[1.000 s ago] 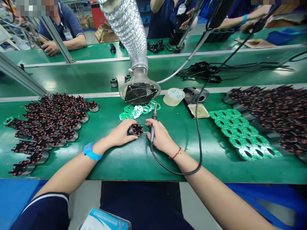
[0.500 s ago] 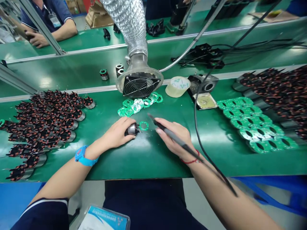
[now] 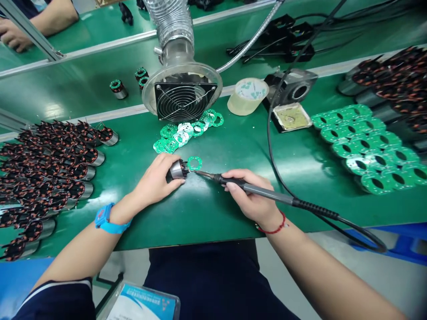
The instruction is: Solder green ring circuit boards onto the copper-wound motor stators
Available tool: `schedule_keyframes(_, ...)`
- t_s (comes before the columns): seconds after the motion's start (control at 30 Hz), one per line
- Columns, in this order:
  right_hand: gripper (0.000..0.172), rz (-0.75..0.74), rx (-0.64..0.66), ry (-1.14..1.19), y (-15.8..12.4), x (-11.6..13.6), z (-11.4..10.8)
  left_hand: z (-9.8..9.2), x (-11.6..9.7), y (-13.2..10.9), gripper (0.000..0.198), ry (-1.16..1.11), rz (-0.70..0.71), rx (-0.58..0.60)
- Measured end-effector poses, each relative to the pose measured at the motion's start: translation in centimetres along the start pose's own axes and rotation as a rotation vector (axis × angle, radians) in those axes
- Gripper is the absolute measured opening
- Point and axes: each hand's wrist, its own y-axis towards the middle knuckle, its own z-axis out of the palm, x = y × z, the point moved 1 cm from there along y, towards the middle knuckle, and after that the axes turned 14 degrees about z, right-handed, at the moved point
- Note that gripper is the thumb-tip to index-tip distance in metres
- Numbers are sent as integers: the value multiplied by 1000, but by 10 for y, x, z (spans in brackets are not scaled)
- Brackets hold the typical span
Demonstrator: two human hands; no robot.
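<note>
My left hand (image 3: 156, 180) is closed round a small motor stator (image 3: 176, 170) lying on its side on the green mat (image 3: 213, 209). A green ring-shaped circuit board (image 3: 195, 163) sits on the stator's right end. My right hand (image 3: 248, 195) grips a soldering iron (image 3: 253, 189) like a pen. The iron lies nearly level, and its tip touches the stator just below the green ring. A black cable (image 3: 336, 218) runs from the iron off to the right.
Many wound stators (image 3: 50, 169) lie at the left, more at the far right (image 3: 396, 80). Green ring boards lie in a small heap (image 3: 183, 133) and in rows (image 3: 367, 146). A fume-extractor fan (image 3: 182, 100), tape roll (image 3: 247, 95) and iron stand with sponge (image 3: 292, 116) stand behind. Another person's arm (image 3: 40, 20) is at the far left.
The camera has tilted down. My right hand swung the soldering iron from upright to nearly level and brought its tip to the stator. My left hand turned the stator onto its side.
</note>
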Motion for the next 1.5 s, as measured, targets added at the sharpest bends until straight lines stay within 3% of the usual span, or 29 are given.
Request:
schedule_keyframes(0.63, 14, 65, -41, 61, -3, -7, 3, 8, -1, 2, 46, 42, 3, -68)
schedule_keyframes(0.87, 14, 74, -26, 39, -4, -7, 3, 9, -3, 3, 43, 73, -18, -30)
schedule_keyframes(0.97, 11, -6, -37, -21, -4, -3, 3, 9, -4, 4, 42, 95, -11, -20)
schedule_keyframes(1.1, 12, -220, -43, -106, -5, 4, 4, 8, -6, 5, 41, 122, 10, -7)
schedule_keyframes(1.2, 13, -267, -23, -142, -6, 6, 5, 8, -6, 5, 42, 129, 15, -5)
schedule_keyframes(1.4, 12, -160, -205, -45, -7, 0, 0, 8, -6, 5, 41, 150, 23, 5)
schedule_keyframes(1.5, 9, -140, -219, -25, -7, -1, -1, 8, -5, 5, 41, 160, 35, 4)
